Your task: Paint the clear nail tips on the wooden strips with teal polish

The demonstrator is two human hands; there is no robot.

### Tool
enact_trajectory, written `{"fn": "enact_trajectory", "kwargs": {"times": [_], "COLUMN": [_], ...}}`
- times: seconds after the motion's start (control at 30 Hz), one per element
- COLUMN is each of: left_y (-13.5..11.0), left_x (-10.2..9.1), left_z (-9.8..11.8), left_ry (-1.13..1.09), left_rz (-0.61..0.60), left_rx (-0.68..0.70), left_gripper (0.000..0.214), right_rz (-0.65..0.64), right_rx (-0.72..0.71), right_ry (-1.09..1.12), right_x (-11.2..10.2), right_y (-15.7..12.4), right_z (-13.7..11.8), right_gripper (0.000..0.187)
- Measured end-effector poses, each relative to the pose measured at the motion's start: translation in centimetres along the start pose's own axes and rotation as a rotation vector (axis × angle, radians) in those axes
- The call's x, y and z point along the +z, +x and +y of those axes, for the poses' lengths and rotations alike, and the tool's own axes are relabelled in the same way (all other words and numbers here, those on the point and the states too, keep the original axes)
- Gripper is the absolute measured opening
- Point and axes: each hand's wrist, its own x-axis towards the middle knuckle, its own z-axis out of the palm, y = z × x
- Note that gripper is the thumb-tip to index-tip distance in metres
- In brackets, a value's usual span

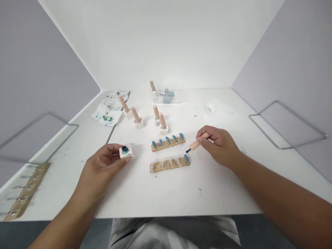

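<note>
My left hand (pixel 107 160) grips a square white nail polish bottle (pixel 126 152), its uncapped neck smeared with dark teal. Between the fingers of my right hand (pixel 216 143) is a nail polish brush (pixel 196 143) with a peach handle, its dark bristles pointing down and left. The bristle tip hovers just above the rightmost false nail (pixel 186 159) on the nearer wooden strip (pixel 157 169); that nail is teal, while the others on the strip look clear. Behind it, the farther wooden strip (pixel 168 146) bears several teal-painted false nails (pixel 168 139).
Several peach-capped bottles (pixel 162 123) stand behind the strips. A clear tray (pixel 178 99) with more bottles sits at the back. Stained tissues (pixel 107 112) lie back left. Another wooden strip (pixel 29 190) lies front left. Wire frames (pixel 280 148) stand at both sides.
</note>
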Motion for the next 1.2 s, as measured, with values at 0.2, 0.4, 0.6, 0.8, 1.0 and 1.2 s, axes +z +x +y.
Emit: {"fn": "enact_trajectory", "kwargs": {"times": [0.2, 0.4, 0.6, 0.8, 1.0, 1.2], "left_y": [-0.4, -0.4, -0.5, -0.6, -0.8, -0.9], "left_x": [-0.2, 0.0, 0.4, 0.5, 0.9, 1.0], "left_z": [-0.2, 0.7, 0.8, 0.4, 0.7, 1.0], "left_ry": [0.358, 0.503, 0.551, 0.581, 0.663, 0.696], "left_rz": [0.008, -0.001, 0.006, 0.029, 0.076, 0.097], "left_rx": [0.015, -0.073, -0.105, -0.04, 0.004, 0.014], "left_gripper": [0.042, 0.048, 0.05, 0.048, 0.046, 0.049], "right_rz": [-0.071, -0.046, -0.037, -0.097, -0.034, -0.107], "right_rx": [0.016, 0.092, 0.121, 0.12, 0.109, 0.074], "right_ry": [0.156, 0.001, 0.115, 0.063, 0.069, 0.007], "right_x": [0.0, 0.2, -0.1, 0.2, -0.2, 0.2], "right_y": [0.0, 0.3, 0.5, 0.3, 0.5, 0.4], "right_z": [0.4, 0.4, 0.5, 0.4, 0.3, 0.3], "right_gripper": [0.013, 0.018, 0.022, 0.024, 0.027, 0.028]}}
